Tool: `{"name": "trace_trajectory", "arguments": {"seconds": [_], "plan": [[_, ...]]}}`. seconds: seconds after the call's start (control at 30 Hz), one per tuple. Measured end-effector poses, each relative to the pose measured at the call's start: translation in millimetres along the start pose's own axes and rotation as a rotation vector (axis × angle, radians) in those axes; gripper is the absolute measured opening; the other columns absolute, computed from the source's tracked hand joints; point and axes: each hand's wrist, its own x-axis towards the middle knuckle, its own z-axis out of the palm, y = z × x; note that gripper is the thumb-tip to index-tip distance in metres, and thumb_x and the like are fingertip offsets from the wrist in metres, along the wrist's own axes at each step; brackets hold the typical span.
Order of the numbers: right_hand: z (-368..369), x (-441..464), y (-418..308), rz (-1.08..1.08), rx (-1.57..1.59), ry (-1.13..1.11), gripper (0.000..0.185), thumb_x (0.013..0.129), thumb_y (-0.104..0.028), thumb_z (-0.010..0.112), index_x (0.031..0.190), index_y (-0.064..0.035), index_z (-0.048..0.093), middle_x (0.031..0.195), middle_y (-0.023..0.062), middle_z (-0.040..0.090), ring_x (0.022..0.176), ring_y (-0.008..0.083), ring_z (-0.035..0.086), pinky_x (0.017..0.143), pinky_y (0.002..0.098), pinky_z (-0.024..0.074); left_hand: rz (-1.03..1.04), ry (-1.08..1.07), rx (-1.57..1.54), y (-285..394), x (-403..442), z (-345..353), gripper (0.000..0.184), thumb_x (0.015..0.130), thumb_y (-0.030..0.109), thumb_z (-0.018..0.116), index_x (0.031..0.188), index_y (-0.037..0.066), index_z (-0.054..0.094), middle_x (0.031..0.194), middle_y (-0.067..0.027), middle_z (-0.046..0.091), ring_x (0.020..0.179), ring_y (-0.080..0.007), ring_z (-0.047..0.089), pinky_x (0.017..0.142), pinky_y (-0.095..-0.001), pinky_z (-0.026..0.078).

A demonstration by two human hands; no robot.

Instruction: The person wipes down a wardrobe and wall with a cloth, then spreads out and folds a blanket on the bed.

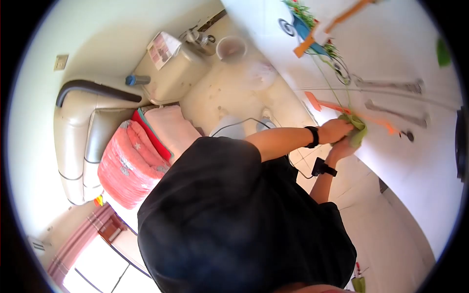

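Note:
A green cloth [360,133] is bunched up between my two hands, in front of a white panelled surface. My left hand [337,130], with a black band on the wrist, grips the cloth from its upper left side with fingers curled. Just below, my right hand [344,148] closes round the lower part of the cloth; a black device is strapped to that wrist. Part of each hand's fingers is hidden by the folds. Behind the cloth, an orange strip [326,104] runs along the white surface.
Two long handles [391,86] are on the white surface, near a blue planter [308,33] with trailing plants. To the left are a beige sofa [73,141], folded pink blankets [128,168], a side table [171,73] and a bucket [231,49]. A thin black cable crosses near my arms.

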Motion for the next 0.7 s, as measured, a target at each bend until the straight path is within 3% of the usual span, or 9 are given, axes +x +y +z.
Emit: {"name": "trace_trajectory", "arguments": {"seconds": [0.1, 0.27, 0.37, 0.4, 0.47, 0.53, 0.6, 0.67, 0.7], "plan": [[38.2, -43.9, 4.8, 0.053, -0.045, -0.291, 0.037, 0.088, -0.010, 0.056, 0.122, 0.0040, 0.052, 0.117, 0.0129, 0.060, 0.104, 0.0221, 0.058, 0.090, 0.0348, 0.0462, -0.196, -0.167, -0.014, -52.1, -45.9, -55.7, 0.020, 0.084, 0.017, 0.057, 0.098, 0.003, 0.059, 0.090, -0.0197, 0.062, 0.084, -0.0355, 0.062, 0.073, -0.0436, 0.050], [127.9, -121.0, -30.5, 0.094, -0.062, -0.727, 0.039, 0.087, -0.010, 0.054, 0.125, 0.0010, 0.052, 0.120, 0.0135, 0.060, 0.108, 0.0220, 0.058, 0.093, 0.0331, 0.0446, -0.379, 0.035, -0.255, -102.3, -138.6, -176.0, 0.041, 0.079, 0.022, 0.065, 0.112, 0.001, 0.054, 0.099, -0.0230, 0.062, 0.094, -0.0400, 0.059, 0.081, -0.0449, 0.048], [195.0, -185.6, -85.3, -0.142, -0.082, -0.877, 0.036, 0.088, -0.012, 0.056, 0.121, -0.0006, 0.053, 0.116, 0.0126, 0.060, 0.105, 0.0223, 0.058, 0.090, 0.0335, 0.0453, -0.460, 0.211, -0.495, -98.7, -193.2, -266.8, 0.054, 0.078, 0.026, 0.068, 0.121, -0.001, 0.050, 0.110, -0.0260, 0.058, 0.100, -0.0414, 0.057, 0.085, -0.0446, 0.048], [222.6, -208.7, -95.5, -0.253, -0.111, -0.895, 0.033, 0.088, -0.016, 0.059, 0.119, -0.0027, 0.054, 0.114, 0.0133, 0.059, 0.104, 0.0260, 0.058, 0.086, 0.0361, 0.0463, -0.434, 0.263, -0.361, -115.6, -209.5, -280.5, 0.072, 0.075, 0.031, 0.070, 0.131, -0.004, 0.040, 0.119, -0.0290, 0.052, 0.104, -0.0433, 0.055, 0.087, -0.0449, 0.048], [271.2, -262.6, -131.7, -0.194, 0.089, -1.024, 0.035, 0.087, -0.017, 0.060, 0.119, -0.0034, 0.054, 0.115, 0.0149, 0.057, 0.104, 0.0297, 0.057, 0.085, 0.0388, 0.0464, -0.590, 0.359, -0.203, -96.0, -241.6, -344.6, 0.079, 0.074, 0.032, 0.070, 0.134, -0.004, 0.034, 0.122, -0.0301, 0.049, 0.105, -0.0449, 0.054, 0.088, -0.0460, 0.047], [310.2, -311.6, -169.0, -0.375, 0.110, -1.083, 0.037, 0.087, -0.017, 0.060, 0.120, -0.0042, 0.053, 0.116, 0.0166, 0.055, 0.104, 0.0332, 0.056, 0.084, 0.0408, 0.0466, -0.642, 0.550, -0.121, -95.3, -276.3, -389.0, 0.086, 0.073, 0.033, 0.070, 0.138, -0.003, 0.026, 0.123, -0.0307, 0.048, 0.105, -0.0466, 0.054, 0.087, -0.0479, 0.047], [348.3, -348.3, -204.1, -0.819, -0.045, -1.039, 0.041, 0.086, -0.017, 0.060, 0.123, -0.0051, 0.051, 0.118, 0.0184, 0.053, 0.105, 0.0363, 0.054, 0.083, 0.0423, 0.0468, -0.726, 0.679, -0.149, -105.1, -299.6, -435.1, 0.082, 0.074, 0.033, 0.069, 0.136, -0.003, 0.028, 0.123, -0.0308, 0.048, 0.105, -0.0473, 0.053, 0.087, -0.0489, 0.046], [373.9, -384.4, -237.7, -0.804, -0.065, -1.052, 0.044, 0.085, -0.017, 0.060, 0.126, -0.0064, 0.049, 0.117, 0.0186, 0.052, 0.105, 0.0379, 0.054, 0.082, 0.0426, 0.0471, -0.786, 0.848, -0.113, -115.4, -318.1, -464.6, 0.070, 0.077, 0.030, 0.066, 0.129, -0.004, 0.034, 0.119, -0.0264, 0.053, 0.105, -0.0424, 0.056, 0.089, -0.0458, 0.046], [390.8, -396.6, -251.2, -0.802, -0.071, -1.052, 0.045, 0.085, -0.017, 0.059, 0.127, -0.0070, 0.048, 0.117, 0.0187, 0.052, 0.104, 0.0387, 0.054, 0.081, 0.0428, 0.0473, -0.679, 0.949, -0.235, -125.5, -324.3, -479.8, 0.068, 0.078, 0.028, 0.066, 0.128, -0.005, 0.035, 0.118, -0.0242, 0.054, 0.105, -0.0399, 0.056, 0.090, -0.0442, 0.045]]}}
